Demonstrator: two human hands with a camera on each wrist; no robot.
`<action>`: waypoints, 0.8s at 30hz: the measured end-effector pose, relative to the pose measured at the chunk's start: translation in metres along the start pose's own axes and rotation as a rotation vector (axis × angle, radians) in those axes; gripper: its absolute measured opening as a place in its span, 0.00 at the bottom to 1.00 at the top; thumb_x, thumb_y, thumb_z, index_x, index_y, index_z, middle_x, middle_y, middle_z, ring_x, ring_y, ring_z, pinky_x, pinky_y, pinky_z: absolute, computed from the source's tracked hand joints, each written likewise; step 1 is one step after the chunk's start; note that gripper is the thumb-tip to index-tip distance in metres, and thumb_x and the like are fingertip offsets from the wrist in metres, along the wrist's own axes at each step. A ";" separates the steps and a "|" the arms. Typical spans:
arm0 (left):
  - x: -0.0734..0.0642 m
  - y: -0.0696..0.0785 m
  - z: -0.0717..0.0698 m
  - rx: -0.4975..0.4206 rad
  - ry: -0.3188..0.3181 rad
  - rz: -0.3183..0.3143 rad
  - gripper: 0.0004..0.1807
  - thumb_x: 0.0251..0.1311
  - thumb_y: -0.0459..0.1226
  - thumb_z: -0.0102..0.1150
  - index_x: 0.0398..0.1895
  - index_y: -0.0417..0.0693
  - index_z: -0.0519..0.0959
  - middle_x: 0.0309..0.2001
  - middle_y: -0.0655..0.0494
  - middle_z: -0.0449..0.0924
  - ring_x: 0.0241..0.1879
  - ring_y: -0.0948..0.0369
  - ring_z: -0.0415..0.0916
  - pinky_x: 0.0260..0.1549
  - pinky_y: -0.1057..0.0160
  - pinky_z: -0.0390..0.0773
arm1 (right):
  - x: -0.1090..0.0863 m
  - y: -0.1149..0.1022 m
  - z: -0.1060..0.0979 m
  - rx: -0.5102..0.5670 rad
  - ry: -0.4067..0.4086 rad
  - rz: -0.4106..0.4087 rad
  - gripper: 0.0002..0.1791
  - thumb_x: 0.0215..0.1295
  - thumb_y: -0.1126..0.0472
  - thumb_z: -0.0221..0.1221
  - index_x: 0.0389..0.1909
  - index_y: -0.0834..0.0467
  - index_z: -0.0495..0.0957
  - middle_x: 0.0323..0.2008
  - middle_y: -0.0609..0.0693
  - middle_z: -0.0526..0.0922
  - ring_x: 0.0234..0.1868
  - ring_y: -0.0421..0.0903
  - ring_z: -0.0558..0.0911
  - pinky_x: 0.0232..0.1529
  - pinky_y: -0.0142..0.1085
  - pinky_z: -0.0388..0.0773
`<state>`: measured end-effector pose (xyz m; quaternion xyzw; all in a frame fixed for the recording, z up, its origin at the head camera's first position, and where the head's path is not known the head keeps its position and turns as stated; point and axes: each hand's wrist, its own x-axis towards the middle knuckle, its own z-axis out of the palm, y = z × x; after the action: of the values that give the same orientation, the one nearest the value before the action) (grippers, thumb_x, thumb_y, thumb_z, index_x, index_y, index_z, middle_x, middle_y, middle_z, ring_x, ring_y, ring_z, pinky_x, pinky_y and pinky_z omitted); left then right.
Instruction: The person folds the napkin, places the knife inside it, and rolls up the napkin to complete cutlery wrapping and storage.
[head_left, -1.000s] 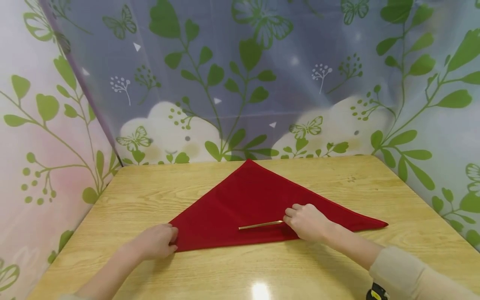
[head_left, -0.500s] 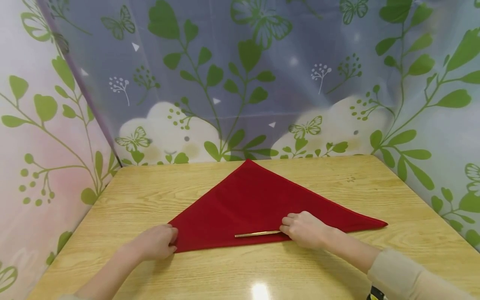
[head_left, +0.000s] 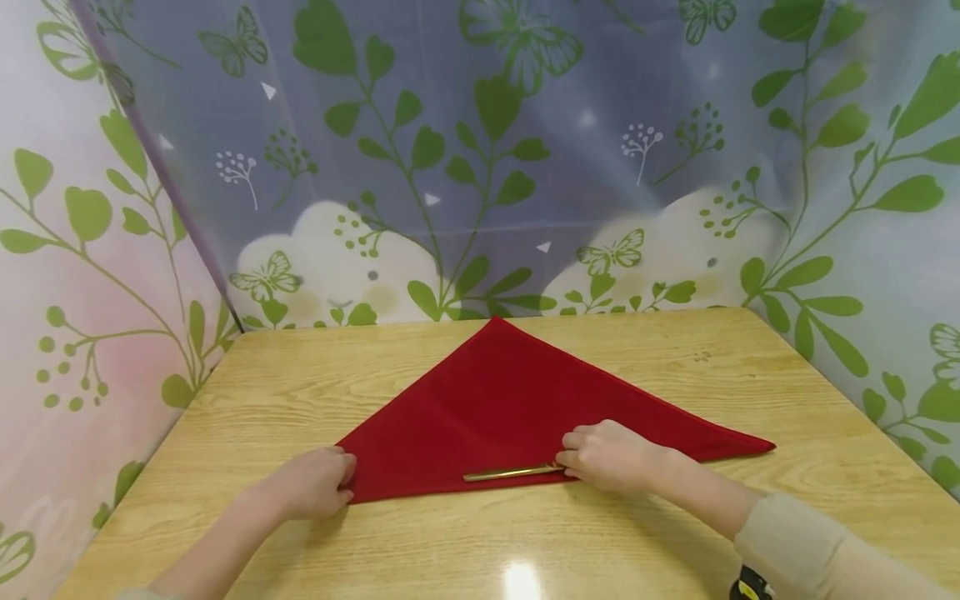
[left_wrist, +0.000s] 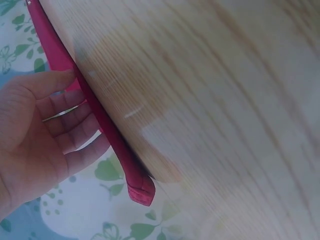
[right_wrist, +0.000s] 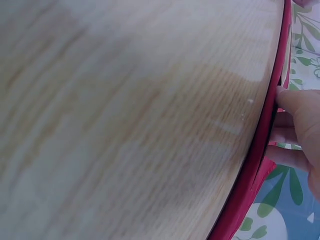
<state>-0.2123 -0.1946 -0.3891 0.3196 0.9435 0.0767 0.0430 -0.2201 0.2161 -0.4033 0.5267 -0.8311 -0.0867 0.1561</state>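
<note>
A red cloth [head_left: 480, 400] lies on the wooden table as a wide triangle, its peak at the far side and its long edge toward me. My left hand [head_left: 311, 483] pinches its left end, thumb at the near edge; in the left wrist view, a tip of cloth [left_wrist: 141, 192] shows beyond the fingers. Along the near edge, a thin gold-coloured stick [head_left: 510, 474] lies over the cloth. My right hand [head_left: 611, 457] grips the stick's right end, which the fingers hide. In the right wrist view, thumb and fingers [right_wrist: 287, 135] are at the cloth's edge.
The light wooden table [head_left: 285, 392] reaches back to a printed curtain [head_left: 405, 183] with leaves and butterflies. More printed fabric [head_left: 885, 275] closes off both sides. A black device [head_left: 750, 583] sits at the right wrist.
My right hand has brought the stick toward me and slightly left, from higher on the cloth to close beside its near edge. The left hand has stayed in place.
</note>
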 end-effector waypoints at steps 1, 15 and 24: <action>0.000 0.000 0.000 0.000 0.000 -0.001 0.16 0.47 0.32 0.64 0.17 0.50 0.64 0.20 0.62 0.61 0.21 0.65 0.59 0.22 0.65 0.65 | 0.000 0.000 0.000 0.001 0.000 0.002 0.06 0.55 0.57 0.65 0.33 0.52 0.83 0.25 0.42 0.76 0.25 0.37 0.74 0.22 0.25 0.70; 0.001 0.000 -0.001 0.018 0.007 -0.002 0.15 0.47 0.32 0.63 0.17 0.50 0.65 0.20 0.61 0.62 0.21 0.65 0.60 0.23 0.65 0.65 | 0.002 0.001 -0.002 0.064 -0.031 0.107 0.08 0.54 0.57 0.65 0.35 0.53 0.81 0.26 0.43 0.73 0.26 0.39 0.73 0.22 0.27 0.70; 0.000 0.000 0.000 0.019 0.021 0.028 0.16 0.46 0.31 0.63 0.16 0.50 0.64 0.20 0.61 0.62 0.20 0.65 0.61 0.22 0.65 0.65 | 0.004 0.002 0.001 0.113 -0.010 0.152 0.05 0.53 0.57 0.66 0.30 0.51 0.80 0.23 0.42 0.69 0.24 0.38 0.71 0.21 0.26 0.68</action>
<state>-0.2118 -0.1946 -0.3894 0.3326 0.9399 0.0715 0.0288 -0.2242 0.2137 -0.4033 0.4697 -0.8730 -0.0300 0.1282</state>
